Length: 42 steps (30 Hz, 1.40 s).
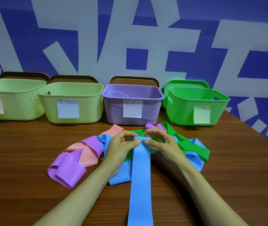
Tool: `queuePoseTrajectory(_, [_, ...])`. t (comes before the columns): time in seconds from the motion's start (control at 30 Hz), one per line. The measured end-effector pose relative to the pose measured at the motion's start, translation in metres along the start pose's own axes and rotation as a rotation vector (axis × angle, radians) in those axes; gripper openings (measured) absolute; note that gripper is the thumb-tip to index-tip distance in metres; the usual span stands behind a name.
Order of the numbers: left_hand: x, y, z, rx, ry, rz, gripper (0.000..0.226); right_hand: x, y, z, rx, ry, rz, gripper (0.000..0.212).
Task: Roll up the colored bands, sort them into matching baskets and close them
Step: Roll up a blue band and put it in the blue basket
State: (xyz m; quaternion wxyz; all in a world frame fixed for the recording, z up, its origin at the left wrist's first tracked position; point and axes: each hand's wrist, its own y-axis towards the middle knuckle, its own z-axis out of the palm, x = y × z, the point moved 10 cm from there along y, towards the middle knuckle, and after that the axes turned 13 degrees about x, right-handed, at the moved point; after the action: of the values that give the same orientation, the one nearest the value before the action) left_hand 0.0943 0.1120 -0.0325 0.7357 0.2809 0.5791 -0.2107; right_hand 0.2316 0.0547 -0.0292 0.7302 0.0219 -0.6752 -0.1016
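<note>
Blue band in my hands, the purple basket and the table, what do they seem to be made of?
Blue band: probably thin rubber or latex, matte; it lies limp and curls into a tight roll. Purple basket: moulded plastic, slight sheen, with ribbed walls and a rolled rim. Table: wood or wood-look laminate, judging by the grain; I cannot tell which.

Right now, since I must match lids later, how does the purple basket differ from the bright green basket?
The purple basket has a brown lid leaning behind it; the bright green basket has a green lid behind it. The purple basket's lower wall is ribbed; the bright green basket's wall is smooth, with handle slots. Both stand open with a pale note on the front.
</note>
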Motion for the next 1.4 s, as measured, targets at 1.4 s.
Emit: queuePoseTrajectory(1.4, [0.015,0.001,0.001,0.022,-0.109,-0.076,0.019,0.002,-0.003,0.009,0.02,0.153,-0.012,0.01])
